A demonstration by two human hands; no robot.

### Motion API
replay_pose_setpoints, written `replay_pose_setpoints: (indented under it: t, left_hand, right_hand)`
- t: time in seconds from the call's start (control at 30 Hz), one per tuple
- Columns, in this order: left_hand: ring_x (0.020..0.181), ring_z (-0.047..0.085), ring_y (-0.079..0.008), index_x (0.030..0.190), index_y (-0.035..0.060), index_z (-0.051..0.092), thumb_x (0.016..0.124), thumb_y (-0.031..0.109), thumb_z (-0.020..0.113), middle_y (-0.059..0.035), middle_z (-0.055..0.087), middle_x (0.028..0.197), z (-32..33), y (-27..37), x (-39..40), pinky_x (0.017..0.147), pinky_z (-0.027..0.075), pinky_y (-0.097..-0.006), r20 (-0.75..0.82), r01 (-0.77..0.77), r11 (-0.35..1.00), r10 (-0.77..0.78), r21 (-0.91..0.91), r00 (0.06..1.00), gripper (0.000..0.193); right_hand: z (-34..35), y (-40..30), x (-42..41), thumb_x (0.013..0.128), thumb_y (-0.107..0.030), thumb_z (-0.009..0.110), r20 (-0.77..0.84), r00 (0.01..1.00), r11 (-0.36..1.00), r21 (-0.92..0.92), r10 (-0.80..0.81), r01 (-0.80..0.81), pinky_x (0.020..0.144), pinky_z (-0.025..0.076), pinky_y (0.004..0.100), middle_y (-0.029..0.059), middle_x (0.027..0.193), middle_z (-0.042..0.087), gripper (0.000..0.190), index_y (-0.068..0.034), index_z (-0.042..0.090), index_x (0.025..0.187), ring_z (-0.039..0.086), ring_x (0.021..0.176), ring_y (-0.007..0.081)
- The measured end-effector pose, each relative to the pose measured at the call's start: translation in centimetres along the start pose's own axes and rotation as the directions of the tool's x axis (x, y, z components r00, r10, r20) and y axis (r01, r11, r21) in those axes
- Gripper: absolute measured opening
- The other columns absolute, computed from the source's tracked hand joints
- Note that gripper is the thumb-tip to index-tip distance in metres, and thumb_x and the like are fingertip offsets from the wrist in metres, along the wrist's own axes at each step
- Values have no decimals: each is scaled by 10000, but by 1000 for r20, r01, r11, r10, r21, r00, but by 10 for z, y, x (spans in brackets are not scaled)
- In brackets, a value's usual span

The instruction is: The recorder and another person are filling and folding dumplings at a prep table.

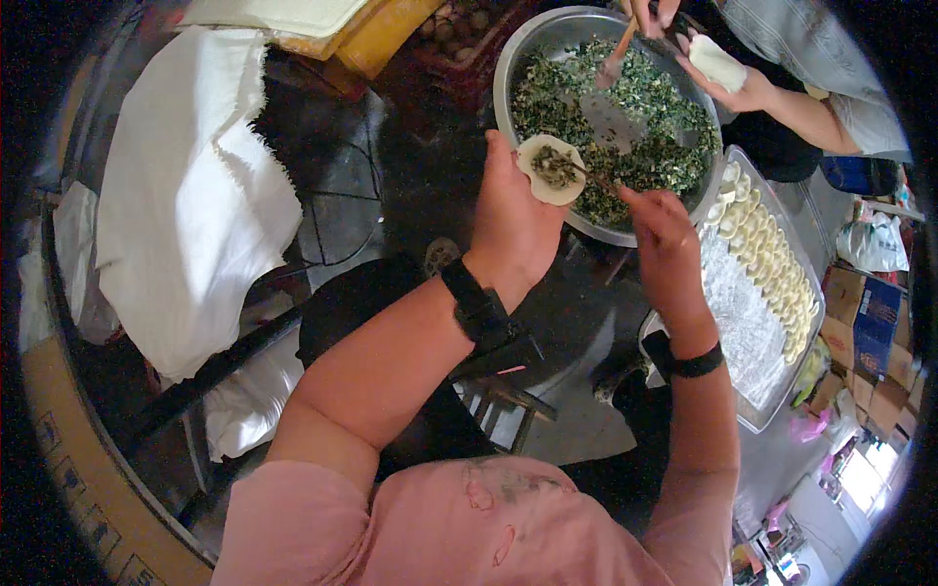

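Note:
On my left hand point(516, 220) lies a round dough wrapper point(551, 192) with green chopped filling on it; the fingers beneath are mostly hidden. My right hand point(665, 231) grips a thin utensil point(595, 176), whose tip touches the filling on the wrapper. Just beyond both hands is a large metal bowl point(507, 88) holding green chopped filling point(663, 161). To the right, a clear plastic tray point(755, 425) holds rows of folded dumplings point(769, 271) beside a white floury surface.
Across the bowl, another person's hand point(755, 91) holds a wrapper point(717, 64), and their other hand holds a wooden-handled utensil point(621, 47) over the filling. White cloth point(190, 212) hangs at left. Cardboard boxes point(872, 315) stand far right; a small stool point(513, 414) is below.

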State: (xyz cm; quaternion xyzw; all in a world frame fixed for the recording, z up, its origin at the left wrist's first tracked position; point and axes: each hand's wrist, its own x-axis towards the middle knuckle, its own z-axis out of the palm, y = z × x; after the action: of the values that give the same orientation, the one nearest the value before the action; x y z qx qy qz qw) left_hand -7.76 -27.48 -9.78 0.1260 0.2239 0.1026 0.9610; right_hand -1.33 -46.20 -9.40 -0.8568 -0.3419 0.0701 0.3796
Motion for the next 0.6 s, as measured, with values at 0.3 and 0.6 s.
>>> replay_pose_setpoints:
  t: [0.3,0.6]
  left_hand:
    - [1207,544,-243,1344,87,483,1050,544,256,-81,573,1306,-1,1,-2,1069,400,-430,-38,58,998,-59,-34,998,589]
    - [1175,560,-248,1295,72,509,1050,554,226,-96,594,1263,-1,0,-2,1060,404,-432,-26,36,999,-36,20,999,611]
  right_hand:
    - [-5,-12,-16,797,59,612,86,991,947,-297,-101,123,739,535,369,96,981,627,425,-133,691,1167,626,876,291]
    - [-9,-14,-12,758,101,622,23,981,937,-293,-191,190,718,533,348,98,945,643,403,-85,714,1103,642,849,285]
